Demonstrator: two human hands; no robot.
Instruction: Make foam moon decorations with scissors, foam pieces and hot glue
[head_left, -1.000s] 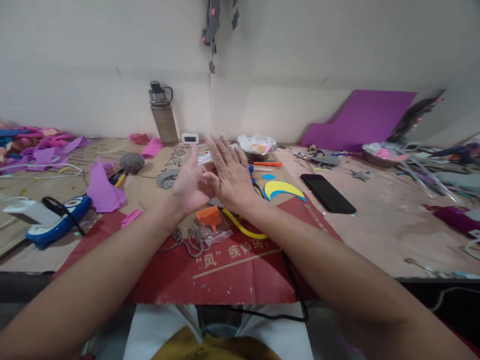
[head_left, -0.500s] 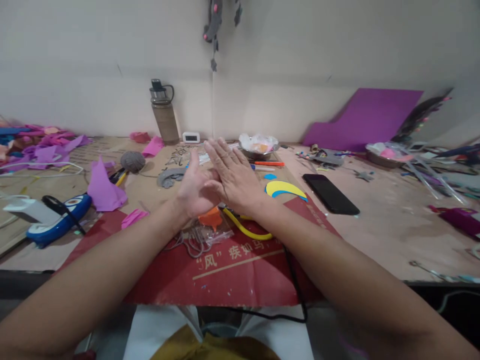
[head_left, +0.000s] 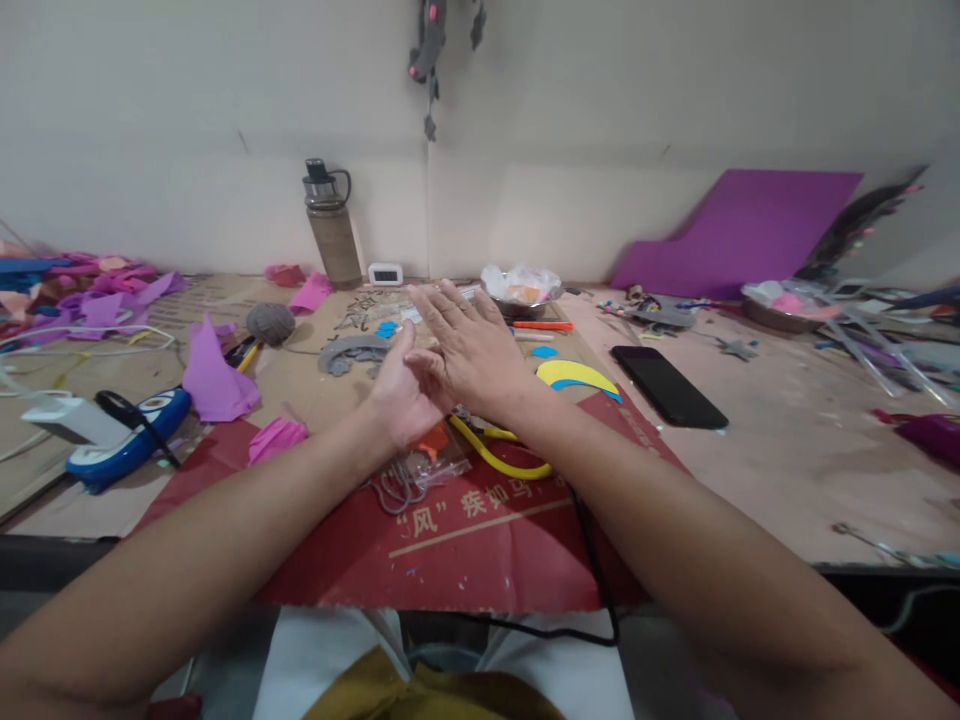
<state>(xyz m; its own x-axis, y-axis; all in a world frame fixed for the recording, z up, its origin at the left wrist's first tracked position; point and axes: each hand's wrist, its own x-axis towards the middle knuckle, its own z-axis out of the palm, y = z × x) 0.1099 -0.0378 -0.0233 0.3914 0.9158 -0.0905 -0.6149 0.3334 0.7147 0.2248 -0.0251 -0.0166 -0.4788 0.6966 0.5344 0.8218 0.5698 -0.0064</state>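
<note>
Flat right hand [head_left: 480, 355] overlaps half-hidden left hand [head_left: 407, 398] (can't tell if anything's held); orange piece [head_left: 432, 440] below.

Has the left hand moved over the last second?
Yes: the left hand has shifted to the right and a little nearer the person, judged against the bottle; it now covers more of the orange piece.

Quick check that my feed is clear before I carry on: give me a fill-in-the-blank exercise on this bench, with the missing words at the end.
1. The right hand mostly hides the fingers of the left hand, whose ____ sticks up in view.
2. The yellow crescent lies partly over a ____ one.
3. The phone is ____.
4. The large sheet leaning against the wall is ____.

Missing words: thumb; blue; black; purple.
</note>
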